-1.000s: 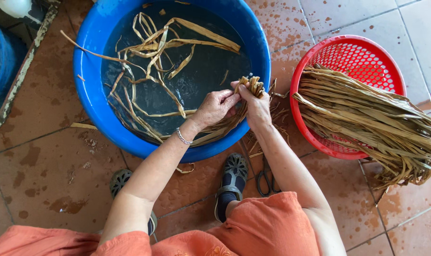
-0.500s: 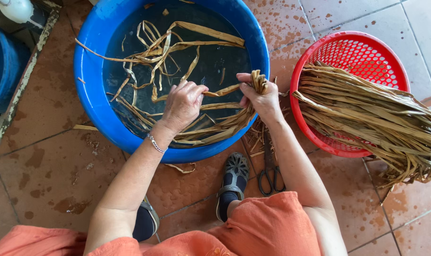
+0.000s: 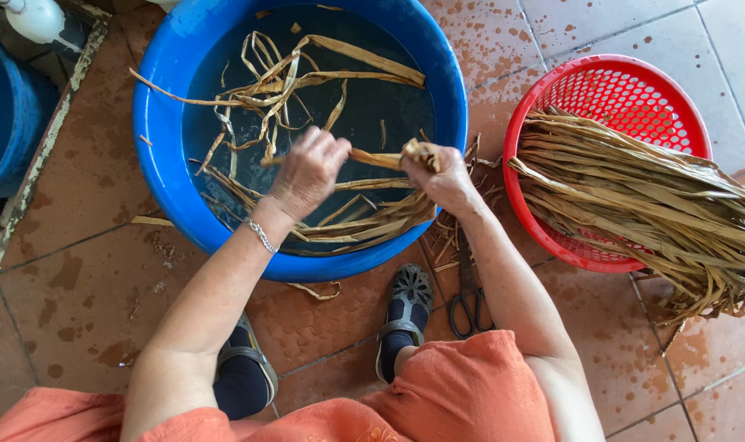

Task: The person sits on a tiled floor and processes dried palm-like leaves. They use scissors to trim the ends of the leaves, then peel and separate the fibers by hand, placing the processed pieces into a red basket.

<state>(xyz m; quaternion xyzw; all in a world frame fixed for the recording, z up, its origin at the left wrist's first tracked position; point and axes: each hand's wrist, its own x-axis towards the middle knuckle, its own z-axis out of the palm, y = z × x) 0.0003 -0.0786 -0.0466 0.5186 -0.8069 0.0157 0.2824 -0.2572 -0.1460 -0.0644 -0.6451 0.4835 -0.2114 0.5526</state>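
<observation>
Two hands work over the blue tub (image 3: 168, 164) on the tiled floor (image 3: 78, 303). We see the left hand (image 3: 305, 173) curled around a wet leaf strip (image 3: 377, 159) above the water, and the right hand (image 3: 444, 176) pinching the bunched end of that strip near the tub's right rim. Beside the tub, a red basket (image 3: 634, 90) holds dry leaf strips (image 3: 651, 205); scissors (image 3: 469, 295) lie on the floor between them.
</observation>
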